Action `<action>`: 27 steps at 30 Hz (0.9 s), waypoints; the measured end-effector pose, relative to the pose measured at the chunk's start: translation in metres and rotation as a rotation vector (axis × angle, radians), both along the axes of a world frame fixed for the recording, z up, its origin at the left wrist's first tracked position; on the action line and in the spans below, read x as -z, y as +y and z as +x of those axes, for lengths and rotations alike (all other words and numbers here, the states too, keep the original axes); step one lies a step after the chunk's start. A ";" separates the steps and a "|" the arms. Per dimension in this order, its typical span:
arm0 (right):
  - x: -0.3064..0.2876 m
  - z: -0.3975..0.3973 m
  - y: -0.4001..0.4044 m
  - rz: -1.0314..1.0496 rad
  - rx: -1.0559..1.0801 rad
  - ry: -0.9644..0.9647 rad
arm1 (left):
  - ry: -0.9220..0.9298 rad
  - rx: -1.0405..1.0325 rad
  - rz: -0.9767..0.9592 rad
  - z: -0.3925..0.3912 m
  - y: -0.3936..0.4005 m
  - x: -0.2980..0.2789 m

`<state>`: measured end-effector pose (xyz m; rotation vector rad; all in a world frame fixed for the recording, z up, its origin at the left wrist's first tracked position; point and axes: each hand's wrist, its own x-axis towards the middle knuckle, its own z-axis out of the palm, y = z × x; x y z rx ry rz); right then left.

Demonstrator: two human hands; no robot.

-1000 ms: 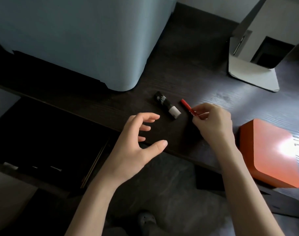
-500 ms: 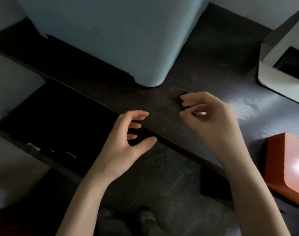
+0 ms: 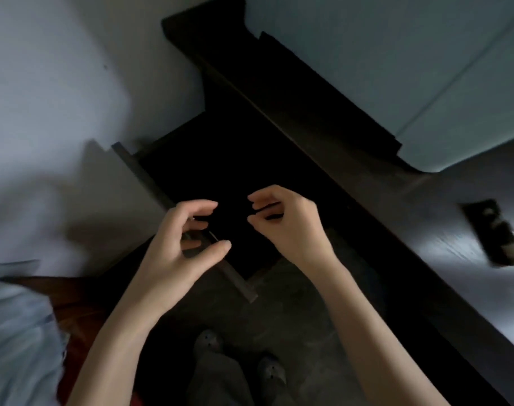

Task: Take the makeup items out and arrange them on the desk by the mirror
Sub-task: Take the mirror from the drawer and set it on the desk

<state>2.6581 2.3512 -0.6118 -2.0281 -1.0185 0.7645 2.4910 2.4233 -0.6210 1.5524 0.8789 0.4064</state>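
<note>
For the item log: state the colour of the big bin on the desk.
Pale blue-grey, plain; the bin shows in the head view.

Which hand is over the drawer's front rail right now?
The left hand: it overlaps the rail. The right hand is over the drawer's dark inside.

Desk (image 3: 467, 253) — dark brown wood with a fine grain, pale grey where light falls on it. Open drawer (image 3: 235, 177) — black inside, rim dark brown. Box (image 3: 382, 68) on the desk: pale blue-grey. Makeup tube (image 3: 497, 234): black with white patches, blurred. Floor (image 3: 308, 317): mottled dark grey. Slippers (image 3: 272, 373): grey, small dark dots.
</note>
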 end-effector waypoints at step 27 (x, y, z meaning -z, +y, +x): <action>0.154 -0.026 0.090 -0.544 -0.134 -0.128 | 0.027 -0.017 -0.044 -0.021 0.051 0.050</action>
